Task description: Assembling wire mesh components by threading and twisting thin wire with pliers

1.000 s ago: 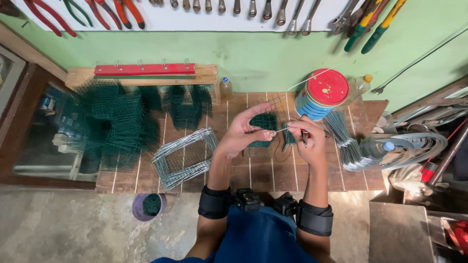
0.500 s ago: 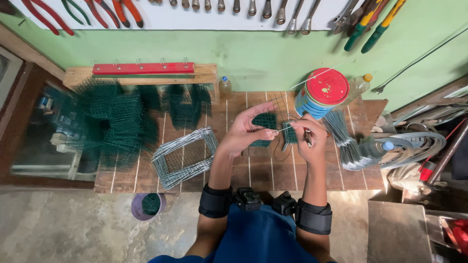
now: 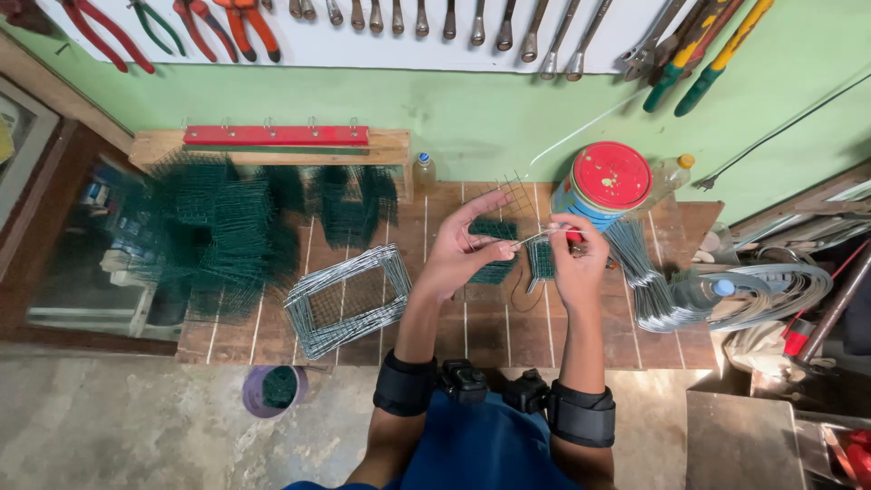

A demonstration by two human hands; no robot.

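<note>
My left hand holds a small piece of green wire mesh over the wooden bench, fingers spread behind it. My right hand grips a tool with red handles whose tip meets a thin wire at the mesh's edge. Another small green mesh piece sits just under the right hand. Both forearms wear black bands near the elbow.
A bare-wire rectangular frame stack lies left of my hands. Piles of green mesh fill the bench's left side. A red-lidded can, a bundle of bent wires, plastic bottles and a purple cup surround the spot. Pliers and wrenches hang on the wall.
Both hands stay together over the mesh piece; the right hand has shifted slightly along the wire. Nothing else has moved.
</note>
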